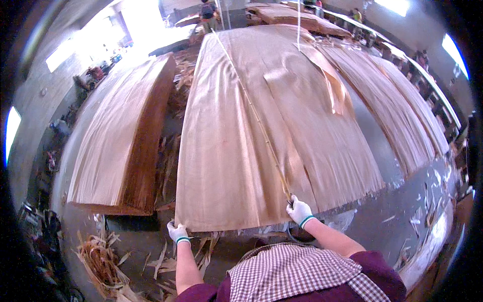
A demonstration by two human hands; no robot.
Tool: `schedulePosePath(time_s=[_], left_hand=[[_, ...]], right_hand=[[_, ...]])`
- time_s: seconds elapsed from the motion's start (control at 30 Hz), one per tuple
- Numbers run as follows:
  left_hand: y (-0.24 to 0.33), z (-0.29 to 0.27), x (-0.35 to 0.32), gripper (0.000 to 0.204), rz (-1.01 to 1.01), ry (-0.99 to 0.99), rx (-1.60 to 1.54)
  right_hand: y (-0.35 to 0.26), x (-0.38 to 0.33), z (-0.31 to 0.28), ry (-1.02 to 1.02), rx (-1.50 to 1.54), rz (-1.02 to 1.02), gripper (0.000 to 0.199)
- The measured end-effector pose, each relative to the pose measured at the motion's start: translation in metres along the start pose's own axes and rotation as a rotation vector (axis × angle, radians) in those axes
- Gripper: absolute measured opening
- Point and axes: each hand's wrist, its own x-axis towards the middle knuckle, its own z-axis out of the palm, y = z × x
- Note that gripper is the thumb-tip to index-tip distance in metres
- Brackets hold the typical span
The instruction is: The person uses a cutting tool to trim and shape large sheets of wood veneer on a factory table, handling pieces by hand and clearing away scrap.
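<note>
A wide, thin sheet of pale wood veneer (221,166) stretches away from me over a broad stack, with ripples and a long split. My left hand (178,232), in a white knit glove with a green cuff band, is closed at the sheet's near left corner; its fingertips are partly hidden. My right hand (300,211), gloved the same way, grips the near end of a long, thin bamboo pole (259,121). The pole lies slantwise across the sheet toward the far edge. A torn veneer strip (332,83) curls up at the far right.
A tall stack of veneer (115,136) stands to the left, and more long veneer piles (397,110) lie to the right. Veneer scraps (103,264) litter the floor at the near left. Another person (208,15) stands beyond the far end.
</note>
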Motion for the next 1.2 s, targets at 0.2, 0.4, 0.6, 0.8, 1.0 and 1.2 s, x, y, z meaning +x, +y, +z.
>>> schedulePosePath(time_s=[0.2,0.4,0.6,0.8,1.0,1.2], left_hand=[[-0.008,-0.002,0.010,0.032,-0.072,-0.033,-0.140],[-0.009,-0.018,0.013,0.048,-0.090,-0.097,-0.049],[0.084,0.001,-0.042,0.050,0.563,-0.329,0.182],[0.182,0.069,-0.111,0.057,1.098,-0.966,1.087],[0.239,0.076,-0.174,0.057,0.998,-1.388,1.197],[0.230,0.070,-0.222,0.024,0.260,-1.790,0.449]], right_hand=[[-0.013,0.006,0.012,-0.017,0.177,-0.042,0.039],[-0.045,0.015,0.000,-0.108,0.278,-0.090,0.037],[0.020,-0.073,0.009,-0.155,0.558,-0.107,0.030],[0.125,-0.159,0.031,0.099,0.665,0.541,0.030],[0.225,-0.135,0.010,0.753,0.682,0.929,0.023],[0.176,-0.122,0.014,0.311,0.695,0.542,0.033]])
